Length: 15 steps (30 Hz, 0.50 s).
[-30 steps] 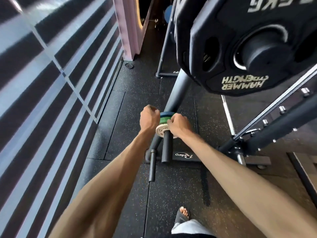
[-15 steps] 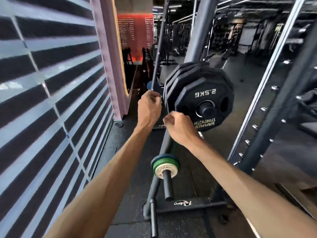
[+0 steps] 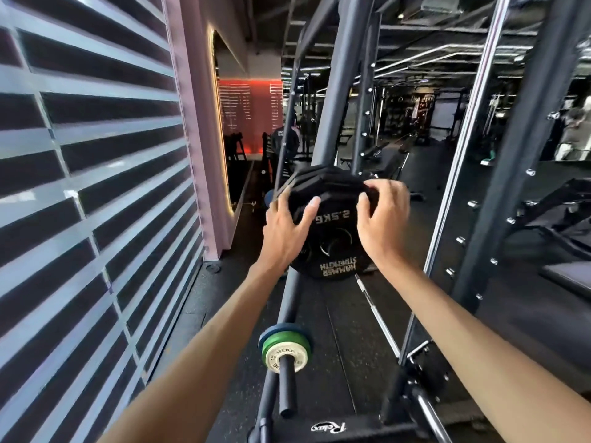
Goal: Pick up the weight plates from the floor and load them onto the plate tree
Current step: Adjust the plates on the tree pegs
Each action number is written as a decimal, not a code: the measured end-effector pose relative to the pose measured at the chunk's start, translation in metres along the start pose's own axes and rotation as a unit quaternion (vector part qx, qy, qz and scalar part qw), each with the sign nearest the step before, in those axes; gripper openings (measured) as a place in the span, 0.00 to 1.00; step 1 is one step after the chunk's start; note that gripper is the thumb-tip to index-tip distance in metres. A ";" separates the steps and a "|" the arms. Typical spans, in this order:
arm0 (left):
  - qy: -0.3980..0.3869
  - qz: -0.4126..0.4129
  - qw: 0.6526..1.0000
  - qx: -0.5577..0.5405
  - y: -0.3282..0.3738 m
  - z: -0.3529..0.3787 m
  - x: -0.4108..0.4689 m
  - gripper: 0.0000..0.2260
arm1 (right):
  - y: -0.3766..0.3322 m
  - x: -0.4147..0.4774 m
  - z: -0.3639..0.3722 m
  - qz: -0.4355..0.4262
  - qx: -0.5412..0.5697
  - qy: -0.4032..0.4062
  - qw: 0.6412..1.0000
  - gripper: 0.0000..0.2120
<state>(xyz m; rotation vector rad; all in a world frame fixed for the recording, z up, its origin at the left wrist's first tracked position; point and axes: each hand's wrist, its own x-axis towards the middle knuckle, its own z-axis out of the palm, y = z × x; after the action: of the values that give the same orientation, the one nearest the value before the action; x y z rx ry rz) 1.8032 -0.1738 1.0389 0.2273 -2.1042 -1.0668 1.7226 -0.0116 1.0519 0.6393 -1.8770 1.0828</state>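
Observation:
A stack of black plates, the front one marked 2.5KG, hangs on an upper peg of the dark plate tree. My left hand grips the front plate's left edge, thumb on its face. My right hand curls over its top right edge. Lower down, a small white plate sits on a lower peg with a green and a blue plate behind it. The upper peg's tip is hidden behind my hands.
A slatted window wall runs close along the left. A rack upright with pegs stands to the right, and a barbell lies on the black rubber floor. The tree's base is at the bottom. A person stands far back.
My hands left the small plates on the lower peg, rose, and closed on the black 2.5 kg plate. The view tilted upward.

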 end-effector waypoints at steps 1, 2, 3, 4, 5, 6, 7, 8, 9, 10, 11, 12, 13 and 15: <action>0.009 0.010 1.000 0.016 -0.004 0.006 -0.003 0.34 | 0.015 0.000 0.000 0.026 -0.012 -0.008 1.000 0.14; 0.024 0.021 0.999 0.032 -0.008 0.012 -0.006 0.34 | 0.029 -0.002 0.002 0.060 -0.012 -0.031 0.998 0.17; 0.043 0.029 0.998 0.042 -0.012 0.018 -0.007 0.33 | 0.041 -0.003 0.003 0.093 0.002 -0.065 0.994 0.19; 0.061 0.036 0.996 0.045 -0.015 0.023 -0.008 0.33 | 0.050 -0.004 0.004 0.120 0.028 -0.105 0.987 0.22; 0.080 0.043 0.995 0.043 -0.017 0.027 -0.008 0.32 | 0.055 -0.006 0.006 0.138 0.061 -0.141 0.978 0.24; 0.096 0.049 0.993 0.042 -0.018 0.030 -0.007 0.32 | 0.057 -0.007 0.009 0.147 0.095 -0.165 0.971 0.25; 0.110 0.052 0.992 0.041 -0.020 0.033 -0.006 0.31 | 0.057 -0.008 0.012 0.151 0.123 -0.171 0.966 0.25; 0.120 0.052 0.991 0.036 -0.022 0.035 -0.004 0.30 | 0.058 -0.009 0.016 0.151 0.143 -0.162 0.965 0.25; 0.128 0.049 0.990 0.028 -0.022 0.037 -0.002 0.29 | 0.059 -0.010 0.020 0.149 0.156 -0.145 0.966 0.25; 0.133 0.044 0.990 0.020 -0.022 0.038 0.000 0.29 | 0.060 -0.012 0.024 0.147 0.166 -0.130 0.966 0.25; 0.138 0.041 0.989 0.016 -0.021 0.039 0.001 0.28 | 0.062 -0.012 0.027 0.146 0.173 -0.117 0.967 0.25; 0.142 0.042 0.989 0.016 -0.021 0.040 0.002 0.28 | 0.064 -0.013 0.031 0.142 0.179 -0.104 0.968 0.26; 0.145 0.046 0.988 0.017 -0.021 0.041 0.003 0.28 | 0.066 -0.013 0.033 0.135 0.181 -0.091 0.970 0.28; 0.150 0.053 0.987 0.017 -0.023 0.042 0.003 0.28 | 0.069 -0.013 0.037 0.109 0.180 -0.060 0.976 0.31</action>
<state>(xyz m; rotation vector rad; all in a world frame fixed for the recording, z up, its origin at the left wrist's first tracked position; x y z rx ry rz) 1.7682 -0.1638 1.0079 0.2704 -1.8439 -0.8756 1.6615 -0.0094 1.0010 0.7260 -1.9011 1.5817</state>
